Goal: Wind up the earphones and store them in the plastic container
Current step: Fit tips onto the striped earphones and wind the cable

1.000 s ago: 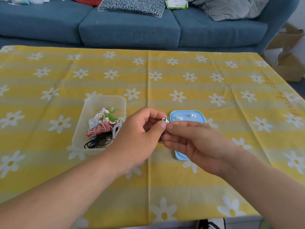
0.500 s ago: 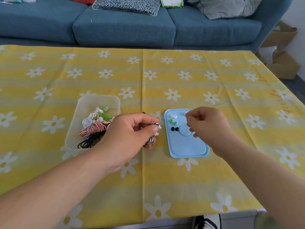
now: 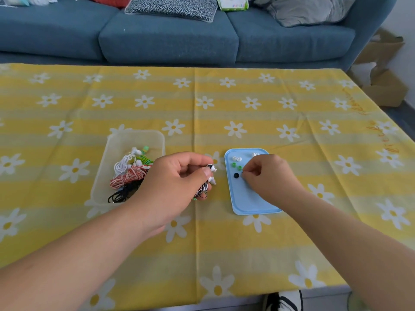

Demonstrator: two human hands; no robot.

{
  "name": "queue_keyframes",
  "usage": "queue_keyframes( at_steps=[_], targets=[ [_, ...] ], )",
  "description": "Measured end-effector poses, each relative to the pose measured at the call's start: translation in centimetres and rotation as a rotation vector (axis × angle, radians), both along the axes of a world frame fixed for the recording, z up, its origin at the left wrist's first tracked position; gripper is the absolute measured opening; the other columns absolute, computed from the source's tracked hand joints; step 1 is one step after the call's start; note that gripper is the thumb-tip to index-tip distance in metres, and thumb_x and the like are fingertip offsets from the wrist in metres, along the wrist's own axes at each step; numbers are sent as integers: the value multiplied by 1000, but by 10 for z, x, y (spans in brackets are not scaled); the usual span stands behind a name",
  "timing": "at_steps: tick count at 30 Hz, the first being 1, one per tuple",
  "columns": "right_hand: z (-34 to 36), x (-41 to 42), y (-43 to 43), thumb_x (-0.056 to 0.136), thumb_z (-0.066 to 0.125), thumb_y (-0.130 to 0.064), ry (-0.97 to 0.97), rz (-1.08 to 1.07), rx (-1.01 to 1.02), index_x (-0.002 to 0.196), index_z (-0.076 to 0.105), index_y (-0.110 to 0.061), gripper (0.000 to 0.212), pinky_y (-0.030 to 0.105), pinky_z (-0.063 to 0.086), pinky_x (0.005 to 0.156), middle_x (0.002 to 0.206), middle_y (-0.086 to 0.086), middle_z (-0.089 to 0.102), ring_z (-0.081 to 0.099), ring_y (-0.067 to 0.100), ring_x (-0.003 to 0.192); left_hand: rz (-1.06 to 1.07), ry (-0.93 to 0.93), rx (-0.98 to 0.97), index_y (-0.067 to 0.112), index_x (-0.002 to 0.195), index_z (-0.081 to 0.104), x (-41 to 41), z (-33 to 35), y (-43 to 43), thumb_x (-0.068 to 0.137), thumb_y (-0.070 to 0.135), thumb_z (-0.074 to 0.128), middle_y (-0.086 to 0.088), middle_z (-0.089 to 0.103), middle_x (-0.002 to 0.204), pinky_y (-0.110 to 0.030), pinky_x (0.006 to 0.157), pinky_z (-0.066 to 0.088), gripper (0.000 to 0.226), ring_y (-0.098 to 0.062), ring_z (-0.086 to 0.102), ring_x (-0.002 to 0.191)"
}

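Observation:
My left hand (image 3: 170,187) grips a wound black-and-white earphone bundle (image 3: 204,188) between the two trays, with its white earbuds poking out past my thumb. A clear plastic container (image 3: 134,134) to the left holds several coiled earphones (image 3: 129,176) in white, red-white, green and black. My right hand (image 3: 269,176) hovers over a blue lid (image 3: 247,198), with thumb and forefinger pinching a black ear tip (image 3: 242,174). Another black ear tip (image 3: 236,175) lies beside it, with green ear tips (image 3: 237,166) and white ear tips (image 3: 237,158) further back.
A yellow daisy-print tablecloth (image 3: 224,108) covers the table. Behind it stands a blue sofa (image 3: 168,41) with cushions. Cardboard boxes (image 3: 381,86) sit at the far right, and a shoe (image 3: 283,301) shows below the front edge.
My right hand left the earbuds in my left hand, moved right over the blue lid and came down onto the black ear tips. My left hand stayed, still holding the bundle.

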State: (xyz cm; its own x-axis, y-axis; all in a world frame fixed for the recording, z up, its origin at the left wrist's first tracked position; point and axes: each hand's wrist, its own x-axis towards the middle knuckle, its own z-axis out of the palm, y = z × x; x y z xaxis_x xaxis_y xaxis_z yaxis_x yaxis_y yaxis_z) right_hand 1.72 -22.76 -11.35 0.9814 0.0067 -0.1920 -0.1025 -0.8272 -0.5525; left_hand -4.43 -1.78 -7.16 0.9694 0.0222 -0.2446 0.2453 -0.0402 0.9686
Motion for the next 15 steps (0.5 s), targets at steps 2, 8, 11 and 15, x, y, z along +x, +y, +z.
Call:
queue_keyframes(
  at_steps=[2, 8, 11, 15],
  targets=[
    [4, -1, -1, 94, 62, -16, -36, -9, 15, 91, 70, -19, 9, 22, 49, 61, 82, -8, 67, 65, 15, 75, 7, 1, -17, 11, 104, 75, 1, 1, 1, 94, 4, 69, -15, 77, 89, -17, 60, 57, 15, -13, 68, 65],
    [31, -13, 18, 87, 74, 0, 204, -178, 858, 99, 73, 0, 12, 30, 61, 70, 82, 13, 74, 70, 21, 70, 18, -7, -62, 14, 101, 75, 4, 0, 3, 94, 4, 70, -18, 77, 92, -28, 66, 60, 14, -18, 69, 69],
    [41, -20, 27, 87, 71, 3, 354, -127, 1138, 101, 71, 5, 14, 28, 61, 68, 84, 15, 73, 69, 21, 70, 26, -40, -42, 19, 106, 76, 4, -1, 4, 93, 5, 70, -8, 79, 94, -18, 67, 59, 20, -13, 75, 80],
    [45, -22, 32, 81, 71, -1, 419, -140, 1255, 96, 73, 1, 15, 26, 60, 65, 83, 14, 74, 70, 19, 70, 36, -114, 46, 24, 108, 77, 6, -5, 4, 93, 10, 72, 0, 80, 90, -24, 71, 62, 21, -18, 76, 85]
  ],
)
